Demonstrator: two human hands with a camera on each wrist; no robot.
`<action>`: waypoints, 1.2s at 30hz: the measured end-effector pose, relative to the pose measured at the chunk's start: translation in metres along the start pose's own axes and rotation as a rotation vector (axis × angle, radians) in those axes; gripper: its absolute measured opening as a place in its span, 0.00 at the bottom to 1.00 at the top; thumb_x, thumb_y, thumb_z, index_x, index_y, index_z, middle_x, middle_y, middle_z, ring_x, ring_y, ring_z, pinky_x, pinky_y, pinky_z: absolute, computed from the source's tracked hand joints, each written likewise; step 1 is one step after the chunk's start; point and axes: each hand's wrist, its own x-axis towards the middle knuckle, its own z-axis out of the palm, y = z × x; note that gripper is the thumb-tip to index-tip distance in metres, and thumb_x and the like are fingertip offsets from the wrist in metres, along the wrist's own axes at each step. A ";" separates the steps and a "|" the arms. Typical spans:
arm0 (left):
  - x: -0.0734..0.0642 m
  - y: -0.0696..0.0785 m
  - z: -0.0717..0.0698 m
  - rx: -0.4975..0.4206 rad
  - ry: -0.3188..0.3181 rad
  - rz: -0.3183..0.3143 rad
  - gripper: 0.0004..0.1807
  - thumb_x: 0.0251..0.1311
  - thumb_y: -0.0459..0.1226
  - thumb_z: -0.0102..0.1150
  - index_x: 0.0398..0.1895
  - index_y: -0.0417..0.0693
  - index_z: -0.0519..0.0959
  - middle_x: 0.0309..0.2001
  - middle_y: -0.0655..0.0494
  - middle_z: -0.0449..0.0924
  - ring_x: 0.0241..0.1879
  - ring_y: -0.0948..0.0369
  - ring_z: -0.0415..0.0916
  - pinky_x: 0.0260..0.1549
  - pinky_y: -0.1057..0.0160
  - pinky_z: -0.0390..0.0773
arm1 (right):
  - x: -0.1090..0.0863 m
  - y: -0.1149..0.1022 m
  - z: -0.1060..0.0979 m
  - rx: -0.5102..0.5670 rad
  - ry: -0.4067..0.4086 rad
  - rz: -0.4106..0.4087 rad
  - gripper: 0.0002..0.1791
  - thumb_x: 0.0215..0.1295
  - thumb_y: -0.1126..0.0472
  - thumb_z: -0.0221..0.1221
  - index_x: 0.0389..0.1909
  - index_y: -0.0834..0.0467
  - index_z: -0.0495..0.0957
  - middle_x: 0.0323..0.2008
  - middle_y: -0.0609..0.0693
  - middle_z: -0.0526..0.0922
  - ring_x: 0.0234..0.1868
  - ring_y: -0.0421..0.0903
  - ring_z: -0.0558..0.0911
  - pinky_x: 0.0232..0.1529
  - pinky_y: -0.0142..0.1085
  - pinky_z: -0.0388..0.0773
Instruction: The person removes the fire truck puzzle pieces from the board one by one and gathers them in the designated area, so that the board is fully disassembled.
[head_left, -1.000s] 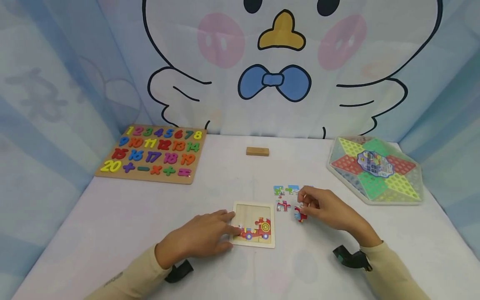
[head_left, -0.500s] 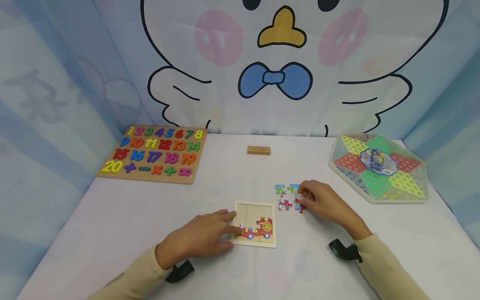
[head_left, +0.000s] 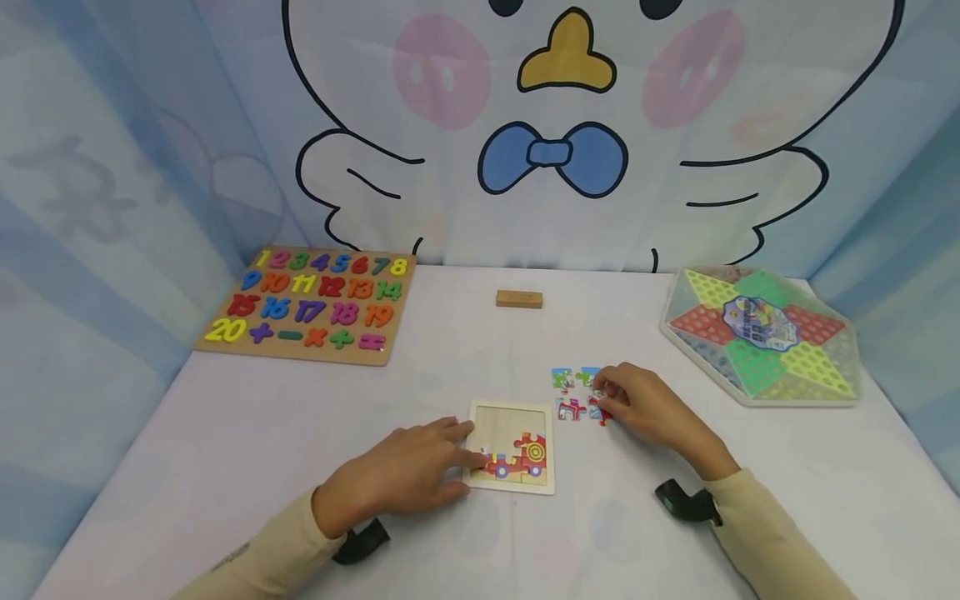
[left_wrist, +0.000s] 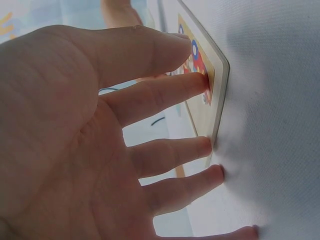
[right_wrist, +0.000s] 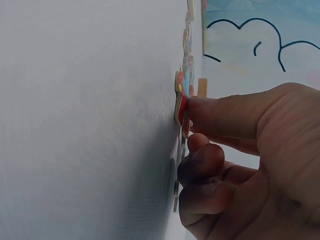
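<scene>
A small wooden puzzle tray [head_left: 512,407] lies on the table, with red vehicle pieces [head_left: 532,452] fitted in its lower part. My left hand [head_left: 405,469] is spread at the tray's left side. Its index fingertip presses on the picture, and another fingertip touches the frame, as the left wrist view shows. To the right of the tray, my right hand [head_left: 648,408] pinches a red and blue puzzle piece [right_wrist: 182,102] at the table surface, beside a red and white piece [head_left: 572,409]. Two blue and green pieces [head_left: 562,379] lie behind; the right fingers may hide more.
At the back left lies a number board [head_left: 307,304] with coloured numerals. A wooden block [head_left: 519,299] sits at the back middle. The hexagonal clear case [head_left: 761,337] of coloured tiles is at the right. A printed curtain [head_left: 551,225] hangs behind the table [head_left: 420,558].
My right hand has moved the red and blue piece slightly away from me and left, nearer the loose pieces. The left hand stays on the tray. The head view has shifted slightly.
</scene>
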 end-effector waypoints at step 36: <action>-0.002 0.000 0.000 0.000 0.004 0.002 0.21 0.66 0.47 0.67 0.62 0.64 0.83 0.74 0.49 0.68 0.74 0.47 0.61 0.60 0.35 0.72 | -0.005 -0.029 -0.013 -0.125 0.083 -0.039 0.26 0.67 0.66 0.64 0.66 0.66 0.73 0.62 0.67 0.74 0.61 0.66 0.74 0.59 0.61 0.74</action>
